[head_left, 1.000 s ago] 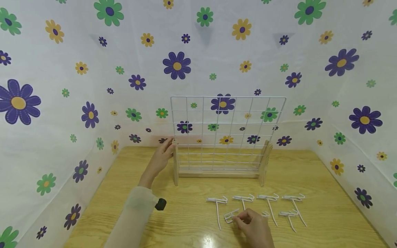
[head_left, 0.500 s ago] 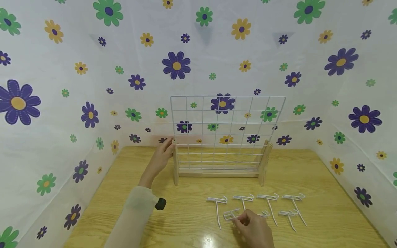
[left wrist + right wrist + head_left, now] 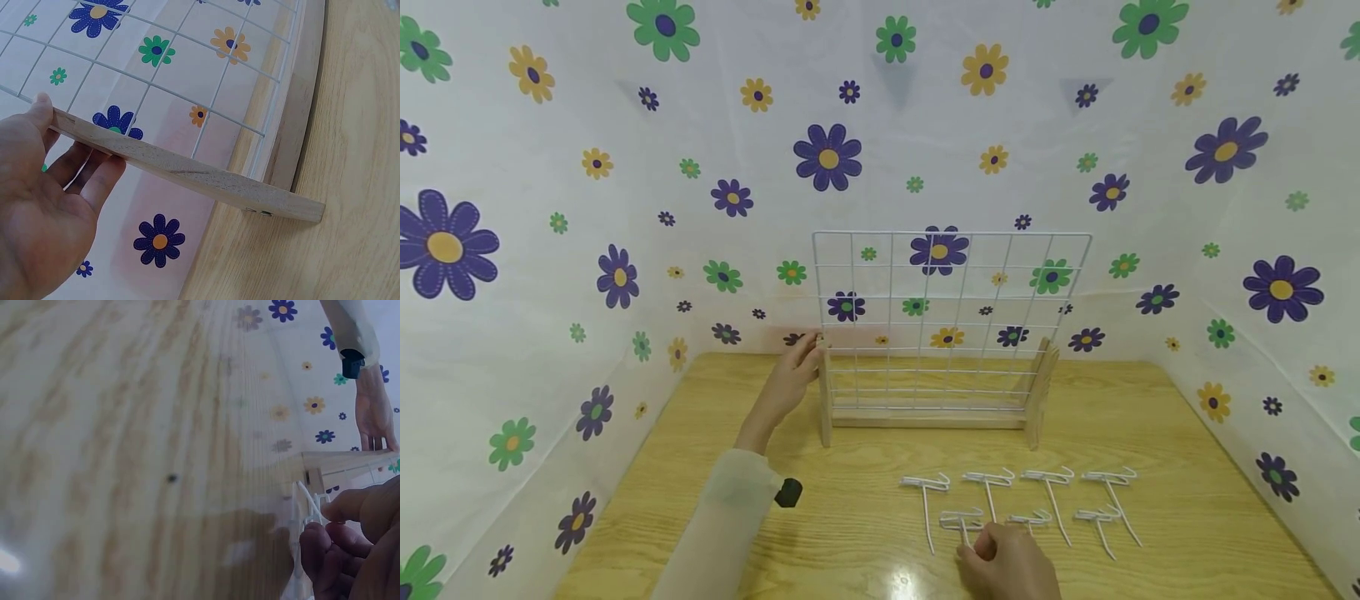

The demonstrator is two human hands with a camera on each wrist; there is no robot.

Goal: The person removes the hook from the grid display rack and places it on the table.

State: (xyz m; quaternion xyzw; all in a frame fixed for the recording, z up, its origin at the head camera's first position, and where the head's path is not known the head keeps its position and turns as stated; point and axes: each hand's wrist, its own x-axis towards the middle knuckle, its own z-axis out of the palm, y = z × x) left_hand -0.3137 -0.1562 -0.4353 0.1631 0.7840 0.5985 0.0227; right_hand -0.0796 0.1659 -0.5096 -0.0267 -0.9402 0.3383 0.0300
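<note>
A white wire grid [image 3: 951,233] stands upright in a wooden base, with the flowered wall showing through it. My left hand [image 3: 786,383] grips the upper part of the base's left wooden post [image 3: 187,165], thumb on one side and fingers on the other. Low in the head view, my right hand [image 3: 1011,567] pinches the stem of a white wire display hook [image 3: 961,523] at the tabletop. The stem's lower end is hidden behind the fingers. Just beside that hand is another white hook [image 3: 1028,519], partly covered by it.
Several more white hooks lie in rows on the wooden table [image 3: 850,517], among them a back-row hook [image 3: 925,483] and a right-hand hook [image 3: 1099,518]. A flower-print sheet [image 3: 700,167] encloses the table at the back and sides.
The hook in my right hand has turned from a slant to line up with the others. My right hand has lowered slightly toward the near edge; the left hand stays on the post.
</note>
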